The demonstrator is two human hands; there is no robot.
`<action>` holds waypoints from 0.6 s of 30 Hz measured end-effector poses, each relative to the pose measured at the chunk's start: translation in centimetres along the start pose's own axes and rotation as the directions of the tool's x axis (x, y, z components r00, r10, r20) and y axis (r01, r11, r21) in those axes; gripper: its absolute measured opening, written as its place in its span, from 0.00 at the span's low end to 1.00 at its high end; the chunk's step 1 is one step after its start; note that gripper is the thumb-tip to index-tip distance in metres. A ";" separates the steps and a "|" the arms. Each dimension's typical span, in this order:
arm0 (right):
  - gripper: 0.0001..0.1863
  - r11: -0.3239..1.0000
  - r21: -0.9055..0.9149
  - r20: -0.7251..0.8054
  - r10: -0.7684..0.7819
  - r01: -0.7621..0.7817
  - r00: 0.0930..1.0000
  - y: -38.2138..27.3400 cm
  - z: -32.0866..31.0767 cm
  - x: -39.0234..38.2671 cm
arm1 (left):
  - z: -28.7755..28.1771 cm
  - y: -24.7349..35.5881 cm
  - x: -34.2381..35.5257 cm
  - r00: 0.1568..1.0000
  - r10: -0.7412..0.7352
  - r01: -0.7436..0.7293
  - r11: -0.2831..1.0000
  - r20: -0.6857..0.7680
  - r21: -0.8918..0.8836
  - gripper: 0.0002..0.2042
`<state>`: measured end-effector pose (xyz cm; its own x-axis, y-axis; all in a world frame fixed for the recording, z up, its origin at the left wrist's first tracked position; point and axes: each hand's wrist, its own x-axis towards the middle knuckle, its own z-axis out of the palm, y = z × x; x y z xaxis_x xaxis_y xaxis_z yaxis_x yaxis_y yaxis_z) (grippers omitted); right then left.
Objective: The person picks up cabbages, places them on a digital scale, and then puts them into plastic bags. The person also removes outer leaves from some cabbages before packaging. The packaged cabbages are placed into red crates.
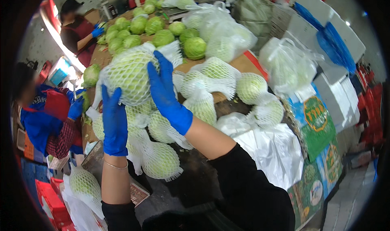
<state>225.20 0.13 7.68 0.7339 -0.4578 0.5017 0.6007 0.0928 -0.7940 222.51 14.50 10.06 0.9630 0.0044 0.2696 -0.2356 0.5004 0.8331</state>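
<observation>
Between my two blue-gloved hands is a green cabbage (131, 74) in a white foam net sleeve. My left hand (115, 123) presses its lower left side, fingers pointing up. On the cabbage's right side lies my right hand (168, 97), its fingers curved along the net. Below and behind my hands, more netted cabbages crowd the table, one netted cabbage (161, 160) resting just right of my left wrist. Further netted cabbages (202, 107) sit to the right of my right hand. The underside of the held cabbage is partly hidden.
Bare cabbages (138, 25) are heaped at the far end. Clear bags of cabbages (229, 32) stand beyond, another bag (288, 62) at right. White plastic bags (270, 149) lie near my right elbow. Two co-workers in aprons (83, 40) work along the left side; a red crate (53, 200) stands lower left.
</observation>
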 end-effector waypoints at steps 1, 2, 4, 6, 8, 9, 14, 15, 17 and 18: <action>0.35 0.953 -0.284 0.043 0.120 -0.103 0.992 0.4 -0.8 -0.1 | 0.0 -1.2 -0.5 0.996 -0.090 0.084 0.962 0.014 0.258 0.34; 0.41 0.838 -0.493 0.070 0.304 -0.232 0.950 0.8 -1.8 -0.1 | 0.0 -2.4 -1.0 0.983 -0.184 0.163 0.888 0.006 0.431 0.35; 0.47 0.655 -0.709 0.170 0.517 -0.260 0.839 1.2 -4.2 -0.4 | 0.3 -4.7 -2.1 0.981 -0.152 -0.004 0.600 0.119 0.800 0.35; 0.49 0.737 -0.636 0.213 0.450 -0.227 0.867 1.5 -6.4 -0.6 | 0.5 -6.2 -3.1 0.931 0.076 -0.362 0.301 0.356 0.882 0.34; 0.48 0.784 -0.583 0.277 0.437 -0.212 0.856 1.7 -8.2 -1.0 | 0.5 -6.8 -3.9 0.922 0.091 -0.386 0.283 0.376 0.878 0.33; 0.47 0.832 -0.518 0.302 0.395 -0.199 0.868 1.7 -8.9 -1.4 | 0.4 -6.7 -4.2 0.900 0.178 -0.434 0.306 0.397 0.847 0.29; 0.43 0.825 -0.555 0.371 0.358 -0.104 0.857 0.7 -11.7 -3.6 | -0.4 -4.6 -6.5 0.875 0.245 -0.482 0.367 0.418 0.795 0.17; 0.41 0.823 -0.549 0.354 0.383 -0.142 0.853 0.3 -12.2 -3.9 | -0.6 -4.2 -7.1 0.883 0.237 -0.468 0.375 0.406 0.800 0.16; 0.37 0.817 -0.503 0.273 0.460 -0.282 0.845 -0.5 -12.8 -4.2 | -0.8 -3.6 -8.3 0.922 0.174 -0.386 0.473 0.345 0.792 0.16; 0.35 0.800 -0.490 0.225 0.500 -0.346 0.836 -1.0 -12.9 -4.3 | -0.9 -3.3 -9.1 0.939 0.128 -0.337 0.521 0.319 0.784 0.16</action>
<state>217.31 -9.39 1.87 0.9855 -0.1370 0.0999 0.0712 -0.2005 -0.9771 214.68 13.54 4.42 0.8325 -0.2079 0.5135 -0.5501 -0.4199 0.7219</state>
